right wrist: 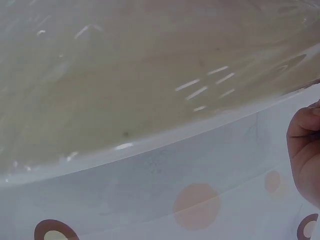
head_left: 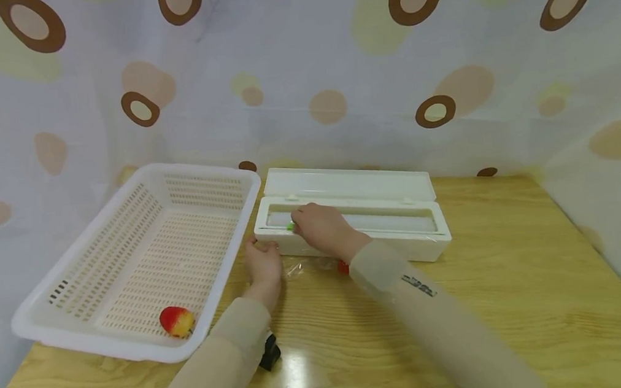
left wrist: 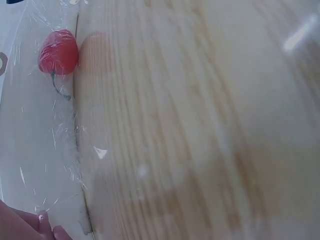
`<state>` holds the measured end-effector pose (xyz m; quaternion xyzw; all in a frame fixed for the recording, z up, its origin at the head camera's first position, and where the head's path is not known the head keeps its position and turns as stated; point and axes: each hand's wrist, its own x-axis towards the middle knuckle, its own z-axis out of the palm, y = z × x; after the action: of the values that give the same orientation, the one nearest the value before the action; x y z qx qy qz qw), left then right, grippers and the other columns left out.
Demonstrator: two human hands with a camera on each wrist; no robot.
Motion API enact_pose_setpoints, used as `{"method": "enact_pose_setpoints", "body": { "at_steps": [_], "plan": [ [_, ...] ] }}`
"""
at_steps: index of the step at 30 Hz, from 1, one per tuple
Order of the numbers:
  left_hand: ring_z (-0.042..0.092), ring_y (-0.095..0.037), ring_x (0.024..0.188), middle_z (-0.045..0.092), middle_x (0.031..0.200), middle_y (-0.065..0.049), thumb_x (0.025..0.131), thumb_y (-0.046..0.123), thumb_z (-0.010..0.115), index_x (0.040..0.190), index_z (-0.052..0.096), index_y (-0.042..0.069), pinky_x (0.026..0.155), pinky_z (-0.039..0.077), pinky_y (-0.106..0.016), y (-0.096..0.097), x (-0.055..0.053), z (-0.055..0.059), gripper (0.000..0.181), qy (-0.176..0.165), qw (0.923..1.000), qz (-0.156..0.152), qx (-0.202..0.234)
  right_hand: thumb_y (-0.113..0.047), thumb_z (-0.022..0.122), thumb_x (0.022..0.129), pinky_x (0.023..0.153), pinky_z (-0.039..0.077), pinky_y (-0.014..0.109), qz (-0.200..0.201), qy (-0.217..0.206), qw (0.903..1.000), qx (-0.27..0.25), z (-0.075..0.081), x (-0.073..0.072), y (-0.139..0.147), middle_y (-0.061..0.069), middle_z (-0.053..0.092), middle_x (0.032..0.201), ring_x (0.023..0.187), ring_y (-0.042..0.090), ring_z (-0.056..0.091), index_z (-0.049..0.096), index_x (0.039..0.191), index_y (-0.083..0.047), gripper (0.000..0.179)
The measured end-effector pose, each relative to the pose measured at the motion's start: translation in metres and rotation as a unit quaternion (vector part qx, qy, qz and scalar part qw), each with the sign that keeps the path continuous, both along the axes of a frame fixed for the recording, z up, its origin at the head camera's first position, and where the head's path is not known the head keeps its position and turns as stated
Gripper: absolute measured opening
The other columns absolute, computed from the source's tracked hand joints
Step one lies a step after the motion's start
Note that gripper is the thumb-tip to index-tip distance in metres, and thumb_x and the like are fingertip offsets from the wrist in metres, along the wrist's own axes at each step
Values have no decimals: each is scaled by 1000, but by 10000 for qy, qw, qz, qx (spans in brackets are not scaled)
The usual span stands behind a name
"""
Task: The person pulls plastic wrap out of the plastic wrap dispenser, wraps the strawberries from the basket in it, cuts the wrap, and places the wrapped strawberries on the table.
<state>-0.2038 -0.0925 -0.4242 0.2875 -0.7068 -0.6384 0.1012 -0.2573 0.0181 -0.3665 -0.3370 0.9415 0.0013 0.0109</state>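
A white cling film dispenser [head_left: 415, 247] stands on the table, its long lid [head_left: 348, 184] raised and a pale roll [head_left: 385, 221] inside. At its left front corner my left hand [head_left: 264, 264] grips the box, its fingertips against film and box in the left wrist view. My right hand [head_left: 324, 225] pinches a small green slide cutter [head_left: 290, 226] at the left of the front rim; its fingers mostly hide it. Clear cling film [left wrist: 60, 130] hangs down the box front. A red toy fruit [left wrist: 59, 52] with a thin green stem shows through the film, partly behind my right wrist in the head view.
Left of the dispenser sits a white slotted basket [head_left: 77, 220] with a red and yellow toy fruit [head_left: 176, 321] in its near corner. Under my left wrist a black object [head_left: 269, 353] shows. A patterned curtain [head_left: 299, 65] hangs behind the wooden table [head_left: 517, 274].
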Motion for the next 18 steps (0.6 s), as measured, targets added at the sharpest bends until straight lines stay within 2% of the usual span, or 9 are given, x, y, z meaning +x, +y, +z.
{"method": "enact_pose_setpoints", "body": {
  "at_steps": [7, 13, 18],
  "plan": [
    [50, -21, 85, 50, 89, -4, 91, 7, 48, 134, 38, 1, 83, 42, -36, 1, 0, 1, 45, 21, 10000, 79, -35, -27, 51, 96, 74, 51, 32, 22, -57, 10000, -60, 0, 0, 10, 2, 62, 89, 90, 18, 58, 56, 91, -10, 18],
    [47, -16, 77, 49, 84, -1, 91, 5, 48, 134, 39, 0, 70, 39, -26, 1, 1, 2, 44, 63, 9999, 97, 44, -26, 51, 96, 73, 50, 33, -18, -70, 9999, -106, -1, 0, 17, 1, 58, 83, 86, 18, 56, 55, 88, -11, 18],
    [46, -14, 74, 48, 81, 0, 90, 6, 49, 133, 39, 1, 67, 37, -24, 1, 1, 3, 44, 10, 10000, 95, 27, -25, 52, 95, 69, 48, 31, 43, 52, 9998, -191, -1, 1, 24, -1, 54, 78, 79, 16, 53, 54, 86, -11, 18]
  ]
}}
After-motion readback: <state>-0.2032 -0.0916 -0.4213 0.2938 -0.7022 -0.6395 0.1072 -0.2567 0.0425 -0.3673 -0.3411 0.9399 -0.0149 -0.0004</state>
